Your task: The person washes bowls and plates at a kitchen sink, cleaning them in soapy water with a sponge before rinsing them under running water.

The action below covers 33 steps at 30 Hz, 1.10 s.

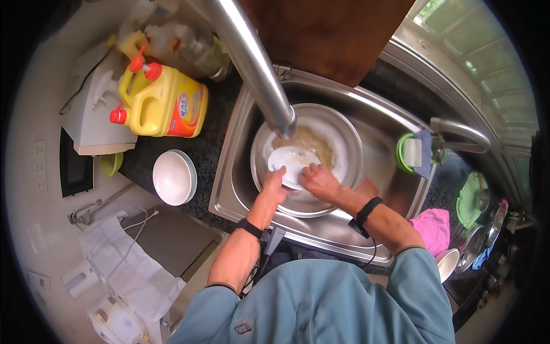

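Note:
A white dish (288, 160) is tilted over soapy water in a round metal basin (355, 142), which stands inside a stainless steel sink (378, 150). My left hand (276, 185) grips the dish at its near left rim, thumb on the upper side. Against its right part presses my right hand (321, 181), fingers curled; whether a cloth is under them cannot be seen. The thick metal faucet spout (266, 73) ends just above the dish. Two stacked white bowls (172, 177) sit on the dark counter left of the sink.
Yellow detergent jugs (165, 103) with red caps stand at the upper left. A brown board (322, 38) rises behind the sink. On the right are a green holder (403, 152) with a sponge, a second faucet (462, 129), a pink cloth (432, 230) and a white bowl (448, 264).

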Each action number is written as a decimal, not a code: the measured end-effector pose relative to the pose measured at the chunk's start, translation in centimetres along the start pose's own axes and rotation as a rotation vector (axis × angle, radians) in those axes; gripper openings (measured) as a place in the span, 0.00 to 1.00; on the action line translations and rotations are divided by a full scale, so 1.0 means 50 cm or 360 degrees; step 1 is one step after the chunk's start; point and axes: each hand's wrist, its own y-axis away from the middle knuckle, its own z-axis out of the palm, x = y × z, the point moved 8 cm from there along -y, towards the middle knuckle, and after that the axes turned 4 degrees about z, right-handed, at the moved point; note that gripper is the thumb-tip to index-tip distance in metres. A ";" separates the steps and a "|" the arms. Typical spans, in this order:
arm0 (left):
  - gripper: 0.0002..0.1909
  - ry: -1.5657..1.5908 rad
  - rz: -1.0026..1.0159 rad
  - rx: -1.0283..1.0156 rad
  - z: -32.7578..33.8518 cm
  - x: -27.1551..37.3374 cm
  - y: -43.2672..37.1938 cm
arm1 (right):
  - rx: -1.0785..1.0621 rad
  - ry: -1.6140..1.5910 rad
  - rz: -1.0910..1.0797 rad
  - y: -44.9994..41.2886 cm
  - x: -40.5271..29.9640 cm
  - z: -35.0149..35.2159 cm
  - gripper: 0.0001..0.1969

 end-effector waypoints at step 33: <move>0.21 -0.0939 0.0259 0.0247 0.006 0.112 0.058 | -0.0369 0.0128 0.0232 0.031 0.111 0.055 0.20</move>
